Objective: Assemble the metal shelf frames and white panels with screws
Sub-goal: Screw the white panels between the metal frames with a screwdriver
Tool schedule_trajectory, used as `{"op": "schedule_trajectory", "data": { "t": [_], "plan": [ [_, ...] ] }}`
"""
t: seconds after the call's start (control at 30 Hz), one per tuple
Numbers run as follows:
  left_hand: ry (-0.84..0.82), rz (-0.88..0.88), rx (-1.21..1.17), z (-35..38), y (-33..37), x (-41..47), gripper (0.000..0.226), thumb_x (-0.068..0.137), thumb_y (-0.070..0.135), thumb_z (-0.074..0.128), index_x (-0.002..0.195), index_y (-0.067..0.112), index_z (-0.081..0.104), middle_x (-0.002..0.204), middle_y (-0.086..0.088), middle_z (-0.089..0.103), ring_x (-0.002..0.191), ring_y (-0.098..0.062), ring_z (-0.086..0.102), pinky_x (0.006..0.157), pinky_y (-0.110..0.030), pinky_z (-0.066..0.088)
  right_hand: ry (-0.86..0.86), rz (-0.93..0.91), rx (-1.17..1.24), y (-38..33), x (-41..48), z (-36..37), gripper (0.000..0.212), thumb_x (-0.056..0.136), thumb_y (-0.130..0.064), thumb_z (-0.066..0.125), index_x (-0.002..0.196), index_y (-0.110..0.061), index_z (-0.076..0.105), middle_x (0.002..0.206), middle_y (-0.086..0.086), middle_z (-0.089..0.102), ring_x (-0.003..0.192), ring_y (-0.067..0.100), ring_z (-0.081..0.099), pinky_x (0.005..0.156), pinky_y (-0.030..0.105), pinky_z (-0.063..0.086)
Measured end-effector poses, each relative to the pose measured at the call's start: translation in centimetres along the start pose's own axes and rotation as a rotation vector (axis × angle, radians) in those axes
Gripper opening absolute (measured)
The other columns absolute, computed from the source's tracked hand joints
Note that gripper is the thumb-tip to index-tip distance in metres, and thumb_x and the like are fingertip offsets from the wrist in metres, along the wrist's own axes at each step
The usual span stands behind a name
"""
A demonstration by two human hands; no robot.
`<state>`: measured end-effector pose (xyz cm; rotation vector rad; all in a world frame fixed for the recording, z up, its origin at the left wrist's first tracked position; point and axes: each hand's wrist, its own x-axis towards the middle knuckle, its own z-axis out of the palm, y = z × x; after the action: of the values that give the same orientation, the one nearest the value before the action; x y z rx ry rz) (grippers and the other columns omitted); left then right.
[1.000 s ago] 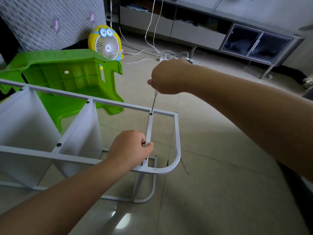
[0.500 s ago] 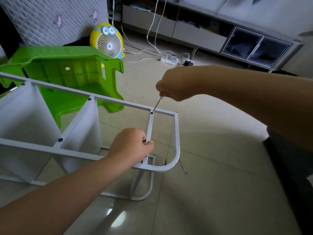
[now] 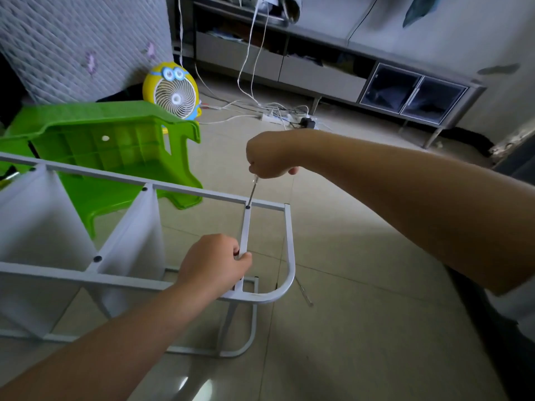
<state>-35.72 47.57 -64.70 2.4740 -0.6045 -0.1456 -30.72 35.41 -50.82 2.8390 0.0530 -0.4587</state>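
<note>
Right hand point(image 3: 272, 153) at 12 o'clock, fist wrapped round screwdriver point(image 3: 252, 192); tip seated in screw point(image 3: 247, 207) at crossbar point(image 3: 245, 233) joint on shelf frame point(image 3: 202, 193); left hand point(image 3: 214, 261) at 6 o'clock of screw, gripping crossbar; white panels point(image 3: 136, 227) at 9 o'clock; advice: hold shaft in line with screw, press down, brace crossbar against twist.

Grey metal shelf frame point(image 3: 202, 195) with white plastic panels point(image 3: 34, 227); left hand point(image 3: 212, 263) gripping crossbar, right hand point(image 3: 270, 154) holding slim metal screwdriver point(image 3: 252, 192) on black screw point(image 3: 247, 207); green plastic stool point(image 3: 110, 143) far left.
</note>
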Motion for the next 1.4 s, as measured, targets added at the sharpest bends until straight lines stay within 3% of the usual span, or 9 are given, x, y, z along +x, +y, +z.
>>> {"op": "schedule_trajectory", "data": {
  "t": [0.17, 0.33, 0.4, 0.53, 0.67, 0.93, 1.07, 1.2, 1.4],
  "plan": [
    [-0.016, -0.020, 0.057, -0.2, 0.4, -0.1, 0.042, 0.085, 0.029, 0.054, 0.052, 0.013, 0.033, 0.051, -0.002, 0.035, 0.050, -0.017, 0.033, 0.048, -0.026, 0.022, 0.041, 0.012, -0.020, -0.2, -0.7, 0.6, 0.036, 0.096, -0.008, 0.037, 0.061, -0.003, 0.041, 0.058, 0.006, 0.041, 0.044, 0.017, 0.039, 0.044, 0.021, 0.033],
    [-0.039, -0.041, 0.260, -0.4, 1.8, 0.3, 0.036, 0.085, 0.028, 0.048, 0.056, 0.016, 0.030, 0.057, 0.000, 0.035, 0.063, -0.021, 0.041, 0.048, -0.026, 0.024, 0.211, 0.002, 0.105, 2.8, -2.3, 2.2, 0.032, 0.100, -0.019, 0.032, 0.097, 0.000, 0.057, 0.091, 0.009, 0.048, 0.093, 0.027, 0.051, 0.073, 0.027, 0.033],
    [-0.054, -0.038, 0.328, -0.5, 2.1, 0.9, 0.034, 0.084, 0.028, 0.048, 0.057, 0.014, 0.033, 0.060, 0.000, 0.036, 0.067, -0.023, 0.043, 0.048, -0.024, 0.024, 0.345, 0.053, 0.198, 4.7, -2.9, 3.3, 0.033, 0.100, -0.021, 0.031, 0.090, -0.004, 0.057, 0.091, 0.009, 0.051, 0.086, 0.024, 0.047, 0.069, 0.026, 0.030],
    [-0.077, -0.075, 0.376, -0.5, 3.0, 2.7, 0.021, 0.086, 0.029, 0.048, 0.082, 0.010, 0.057, 0.087, -0.007, 0.056, 0.095, -0.031, 0.057, 0.065, -0.026, 0.035, 0.475, 0.249, 0.550, 8.4, -3.5, 9.3, 0.030, 0.097, -0.013, 0.034, 0.110, -0.003, 0.059, 0.102, 0.015, 0.062, 0.081, 0.024, 0.047, 0.067, 0.027, 0.034],
    [-0.059, -0.069, 0.464, 0.1, 3.3, 3.8, 0.030, 0.090, 0.026, 0.045, 0.101, 0.004, 0.062, 0.107, -0.015, 0.061, 0.102, -0.032, 0.057, 0.067, -0.028, 0.034, 0.419, 0.471, 0.769, 9.9, -3.3, 19.5, 0.028, 0.096, -0.011, 0.039, 0.115, -0.005, 0.058, 0.107, 0.016, 0.064, 0.096, 0.031, 0.058, 0.076, 0.030, 0.044],
    [-0.010, -0.116, 0.413, 1.0, 3.0, 4.8, 0.033, 0.089, 0.021, 0.044, 0.059, 0.009, 0.035, 0.062, -0.005, 0.034, 0.071, -0.028, 0.039, 0.058, -0.029, 0.029, 0.143, 0.709, 0.664, 6.3, -4.7, 37.9, 0.020, 0.095, -0.016, 0.039, 0.101, -0.008, 0.056, 0.100, 0.019, 0.064, 0.088, 0.032, 0.059, 0.067, 0.032, 0.042],
    [0.028, -0.151, 0.344, 1.5, 3.2, 5.5, 0.036, 0.088, 0.019, 0.044, 0.057, 0.010, 0.030, 0.063, -0.007, 0.033, 0.071, -0.029, 0.039, 0.056, -0.031, 0.027, 0.080, 0.800, 0.633, 4.9, -6.0, 41.4, 0.017, 0.093, -0.014, 0.040, 0.097, -0.007, 0.055, 0.092, 0.021, 0.063, 0.078, 0.031, 0.059, 0.058, 0.028, 0.035],
    [0.042, -0.136, 0.371, 1.7, 2.8, 5.7, 0.038, 0.087, 0.018, 0.045, 0.055, 0.010, 0.028, 0.058, -0.006, 0.030, 0.067, -0.030, 0.036, 0.047, -0.032, 0.020, -0.049, 0.828, 0.618, 4.0, -6.2, 42.9, 0.017, 0.087, -0.008, 0.043, 0.096, -0.004, 0.056, 0.102, 0.018, 0.060, 0.095, 0.031, 0.058, 0.071, 0.032, 0.046],
    [-0.017, -0.149, 0.378, 1.3, 3.1, 5.9, 0.039, 0.088, 0.022, 0.044, 0.054, 0.010, 0.030, 0.058, -0.005, 0.032, 0.062, -0.029, 0.035, 0.045, -0.028, 0.018, 0.081, 0.662, 0.643, 3.3, -2.2, 40.4, 0.018, 0.088, -0.009, 0.045, 0.095, -0.001, 0.059, 0.102, 0.017, 0.059, 0.098, 0.031, 0.052, 0.074, 0.032, 0.041]
  ]
}}
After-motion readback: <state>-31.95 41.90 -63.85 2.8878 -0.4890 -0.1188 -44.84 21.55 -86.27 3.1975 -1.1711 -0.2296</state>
